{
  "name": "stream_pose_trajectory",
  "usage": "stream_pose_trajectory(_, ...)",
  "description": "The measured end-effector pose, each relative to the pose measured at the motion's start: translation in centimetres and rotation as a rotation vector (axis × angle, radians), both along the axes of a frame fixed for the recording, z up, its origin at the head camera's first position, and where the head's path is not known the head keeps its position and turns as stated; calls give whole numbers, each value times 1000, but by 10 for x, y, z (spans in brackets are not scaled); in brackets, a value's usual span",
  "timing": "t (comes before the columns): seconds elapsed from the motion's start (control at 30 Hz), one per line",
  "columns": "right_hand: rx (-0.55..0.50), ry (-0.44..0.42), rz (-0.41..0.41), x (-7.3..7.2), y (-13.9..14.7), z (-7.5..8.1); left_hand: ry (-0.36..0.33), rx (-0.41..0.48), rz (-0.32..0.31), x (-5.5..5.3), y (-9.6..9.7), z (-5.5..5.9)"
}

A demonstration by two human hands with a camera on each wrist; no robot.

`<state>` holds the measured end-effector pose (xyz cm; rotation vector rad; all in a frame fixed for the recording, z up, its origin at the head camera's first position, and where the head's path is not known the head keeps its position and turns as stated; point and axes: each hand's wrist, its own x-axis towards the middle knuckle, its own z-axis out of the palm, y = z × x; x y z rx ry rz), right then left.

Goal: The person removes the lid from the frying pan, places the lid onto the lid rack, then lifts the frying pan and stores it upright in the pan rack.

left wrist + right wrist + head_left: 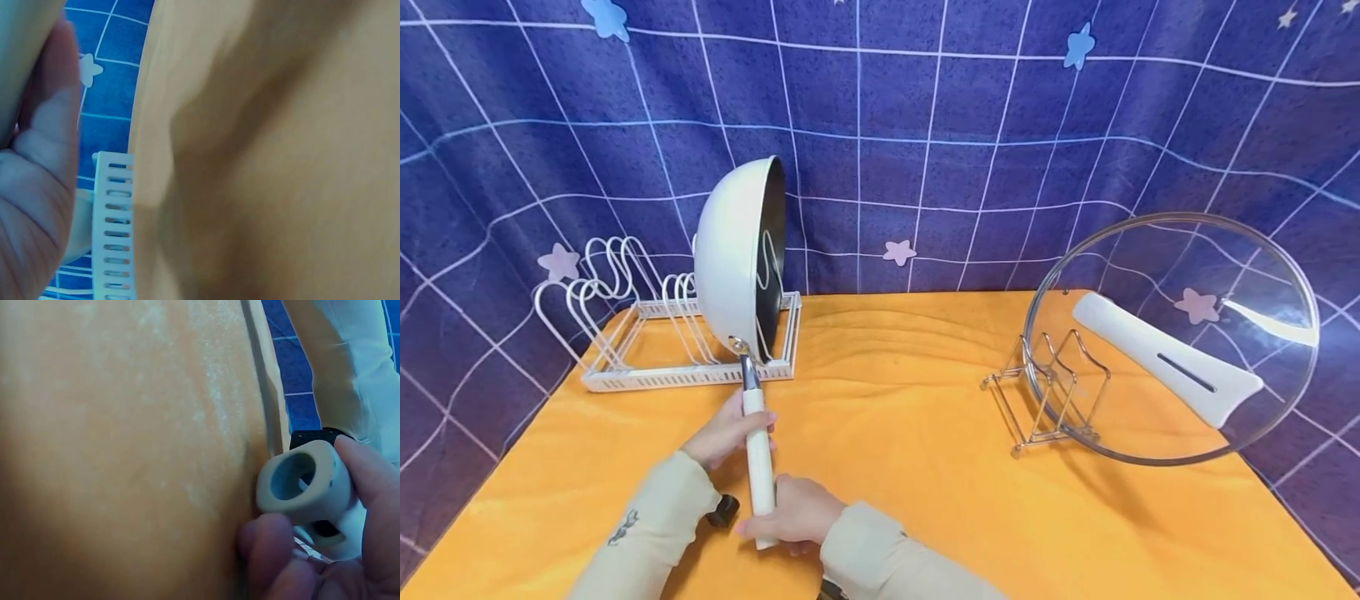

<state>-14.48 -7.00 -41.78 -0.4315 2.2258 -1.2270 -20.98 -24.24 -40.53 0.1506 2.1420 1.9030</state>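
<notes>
A white wok (pixel 726 250) with a dark inside stands on its edge at the right end of a white wire dish rack (pixel 662 377). Its long white handle (pixel 758 467) points toward me. My left hand (pixel 730 429) grips the handle near its metal neck, thumb laid across the top. Lower down, my right hand (pixel 797 510) holds the handle near its end. The right wrist view shows the handle's hollow end (pixel 306 481) between thumb and fingers. In the left wrist view, the left hand (pixel 37 187) is beside the rack's slotted base (pixel 114 231).
On the right, a large glass lid (pixel 1150 457) with a white handle (pixel 1165 358) leans in a small metal wire rack (pixel 1052 392). An orange cloth (pixel 910 400) covers the table. Behind it hangs a blue checked curtain (pixel 880 108) with stars.
</notes>
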Motion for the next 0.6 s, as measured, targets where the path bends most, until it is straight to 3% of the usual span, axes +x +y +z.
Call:
stream_pose_trajectory(0.23, 59, 102, 20, -4, 3, 4, -21, -81, 39, -5, 2, 5)
stream_pose_trajectory(0.33, 69, 185, 48, -5, 8, 5, 5, -206, 64, -1, 4, 8)
stream_pose_trajectory(0.4, 91, 280, 85, -9, 17, 7, 54, -394, 67, 4, 5, 15)
stream_pose_trajectory(0.5, 124, 434, 110, -18, 34, 13, 137, -805, 64, 12, 8, 28)
stream_pose_trajectory(0.6, 129, 502, 107, -26, 51, 21, 245, -1183, 120, 23, 20, 41)
